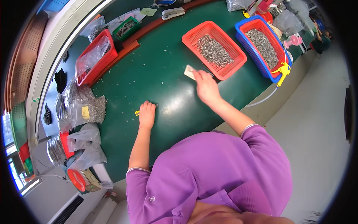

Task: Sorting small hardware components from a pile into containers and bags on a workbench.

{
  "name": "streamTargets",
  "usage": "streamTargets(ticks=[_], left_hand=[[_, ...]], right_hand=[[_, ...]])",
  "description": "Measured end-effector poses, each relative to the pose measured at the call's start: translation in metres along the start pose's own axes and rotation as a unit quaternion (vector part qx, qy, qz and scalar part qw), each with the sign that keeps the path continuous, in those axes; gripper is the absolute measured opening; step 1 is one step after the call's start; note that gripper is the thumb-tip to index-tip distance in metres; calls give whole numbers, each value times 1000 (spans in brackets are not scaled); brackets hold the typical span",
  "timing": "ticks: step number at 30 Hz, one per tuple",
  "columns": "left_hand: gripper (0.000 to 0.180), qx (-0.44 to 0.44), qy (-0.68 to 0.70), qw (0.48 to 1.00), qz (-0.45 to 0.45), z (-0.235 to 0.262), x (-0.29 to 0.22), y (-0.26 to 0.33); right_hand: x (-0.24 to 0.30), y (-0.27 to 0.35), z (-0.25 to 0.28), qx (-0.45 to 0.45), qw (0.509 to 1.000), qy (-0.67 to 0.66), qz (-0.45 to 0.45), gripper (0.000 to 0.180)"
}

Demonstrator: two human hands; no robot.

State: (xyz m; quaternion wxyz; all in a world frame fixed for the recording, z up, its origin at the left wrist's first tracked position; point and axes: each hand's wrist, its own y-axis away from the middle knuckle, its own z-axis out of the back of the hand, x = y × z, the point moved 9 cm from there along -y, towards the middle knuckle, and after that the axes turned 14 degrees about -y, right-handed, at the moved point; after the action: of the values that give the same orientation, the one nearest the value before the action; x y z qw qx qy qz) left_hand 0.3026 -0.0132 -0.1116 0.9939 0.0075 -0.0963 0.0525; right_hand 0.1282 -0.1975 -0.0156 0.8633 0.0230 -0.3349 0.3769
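My right hand is closed on a brush with a pale flat handle. Its dark bristles show just beyond my fingers, beside the near left wall of a red plastic basket. Many small silvery metal parts lie in that basket. Lower on the green table, my left hand rests with its fingers together, covering most of a small tool with a yellow end. A greyish tip pokes out on its other side; the kind of tool is hidden. Scattered tiny metal pieces lie on the tabletop around.
A blue basket with a red one nested inside holds more parts; a yellow air gun with a hose hangs at its corner. Bags of parts, a red basket and a scale line the left. A stapler lies behind.
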Motion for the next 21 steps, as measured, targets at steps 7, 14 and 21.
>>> streamTargets(ticks=[7, 14, 21], left_hand=[[16, -26, 95, 995, 6, 33, -26, 51], [21, -23, 171, 984, 50, 4, -12, 89], [28, -56, 175, 964, 190, -11, 38, 105]], right_hand=[[-57, -12, -37, -4, 981, 188, -42, 56], [-80, -42, -83, 18, 965, 167, -203, 53], [8, -64, -140, 61, 986, 68, -137, 45]])
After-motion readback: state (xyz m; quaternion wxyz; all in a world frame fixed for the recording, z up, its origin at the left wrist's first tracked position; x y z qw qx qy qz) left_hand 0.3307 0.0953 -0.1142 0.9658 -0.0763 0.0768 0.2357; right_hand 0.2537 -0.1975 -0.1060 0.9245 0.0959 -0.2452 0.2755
